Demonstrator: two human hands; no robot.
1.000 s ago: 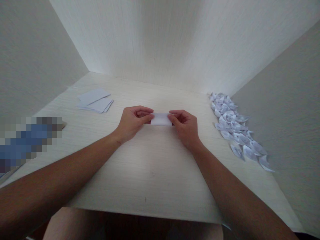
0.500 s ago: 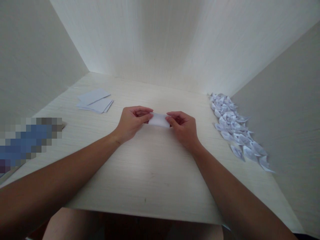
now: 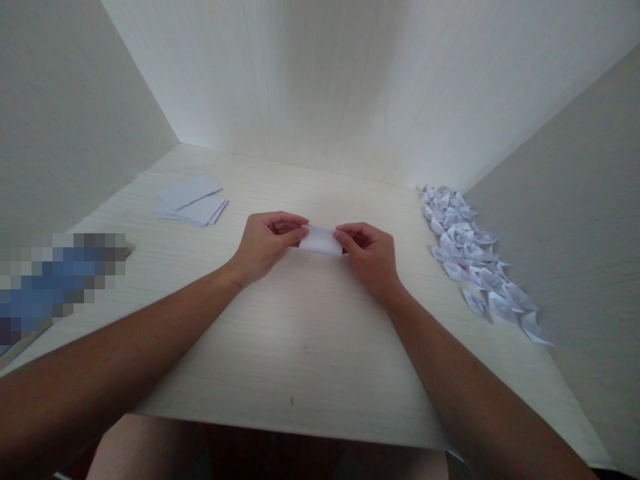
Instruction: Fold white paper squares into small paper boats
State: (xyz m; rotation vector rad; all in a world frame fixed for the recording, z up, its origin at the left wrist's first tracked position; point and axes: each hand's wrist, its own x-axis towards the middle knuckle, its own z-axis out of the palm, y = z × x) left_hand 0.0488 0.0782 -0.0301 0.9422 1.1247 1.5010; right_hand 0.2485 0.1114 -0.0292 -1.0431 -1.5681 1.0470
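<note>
A small white piece of paper (image 3: 321, 241) is stretched between my two hands, over the middle of the table. My left hand (image 3: 267, 243) pinches its left end between thumb and fingers. On the opposite end, my right hand (image 3: 369, 257) grips the paper the same way. The paper's ends are partly covered by my fingertips, and I cannot tell whether it is folded.
Several flat white paper sheets (image 3: 193, 200) lie overlapped at the back left. Along the right side runs a pile of folded white paper pieces (image 3: 467, 247). Pale panels (image 3: 345, 87) enclose the table (image 3: 270, 373). A pixelated blue patch (image 3: 55, 283) covers something at the left edge.
Both hands keep their pinch on the paper. The whole view has shifted very slightly; nothing else visibly differs.
</note>
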